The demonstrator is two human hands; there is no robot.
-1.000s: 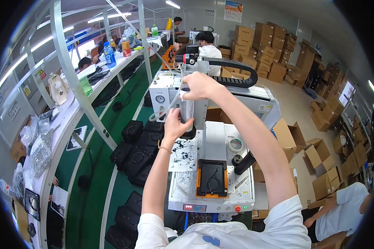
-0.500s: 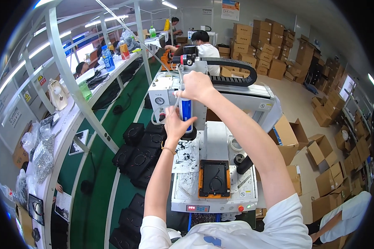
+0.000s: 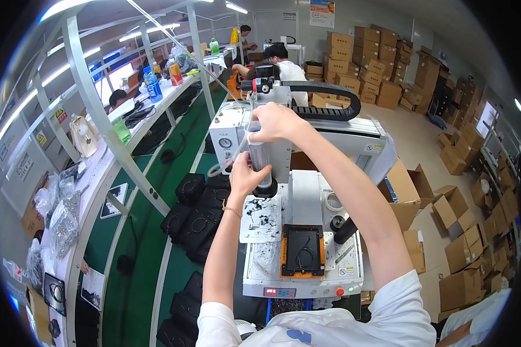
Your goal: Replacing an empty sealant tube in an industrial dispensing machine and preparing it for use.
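Note:
My left hand (image 3: 248,177) is closed round the lower part of a clear, greyish cylindrical cartridge tube (image 3: 261,155), its thumb pressed across the front. Over the tube's upper end, the fingers of my right hand (image 3: 276,122) are curled and grip it. The tube stands nearly upright against the head of a white benchtop dispensing machine (image 3: 298,287), above a dark round tip holder (image 3: 266,192). A thin clear hose (image 3: 217,170) loops beside my left hand. Below, an orange-edged fixture holds a black square panel (image 3: 303,250) with a coiled cable on it.
A white sheet with black smears (image 3: 261,222) lies on the machine bed. Black cable-fitted panels (image 3: 194,217) are stacked to the left, beside a white bench (image 3: 98,173). Open cardboard boxes (image 3: 399,191) stand at right. A co-worker (image 3: 289,69) sits beyond the machine.
The tube showed blue between my hands before and now looks clear grey. My right hand's fingers have come down round its top. The hose has shifted, and the whole view has moved slightly.

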